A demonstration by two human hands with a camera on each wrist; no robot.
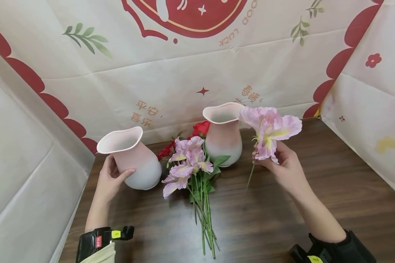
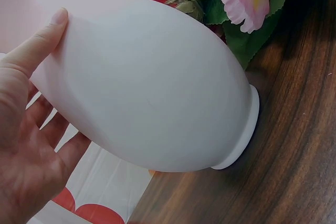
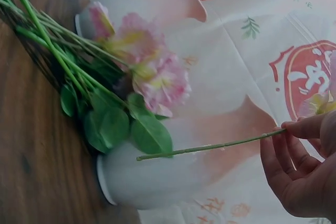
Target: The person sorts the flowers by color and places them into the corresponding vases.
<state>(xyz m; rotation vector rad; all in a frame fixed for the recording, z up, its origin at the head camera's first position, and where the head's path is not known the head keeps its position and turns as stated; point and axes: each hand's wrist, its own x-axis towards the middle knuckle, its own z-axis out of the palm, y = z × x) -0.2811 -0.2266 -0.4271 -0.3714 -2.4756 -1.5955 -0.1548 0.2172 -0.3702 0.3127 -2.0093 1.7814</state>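
Note:
A pink-and-white vase (image 1: 138, 162) stands on the left of the table, slightly tilted in the head view. My left hand (image 1: 111, 179) grips its neck, thumb on the near side and fingers round the far side. In my right hand (image 1: 284, 164) is one pink artificial iris (image 1: 268, 128), pinched by its thin green stem (image 3: 210, 147) just below the bloom. The bare stem end hangs free above the table. A second pink-and-white vase (image 1: 224, 140) stands upright to the left of the right hand.
Between the vases lies a bunch of pink irises (image 1: 187, 157), its green stems (image 1: 205, 219) pointing toward me. Red flowers (image 1: 200, 128) lie behind them. The dark wooden table (image 1: 256, 226) meets a printed cloth backdrop (image 1: 171, 84) at the back and sides.

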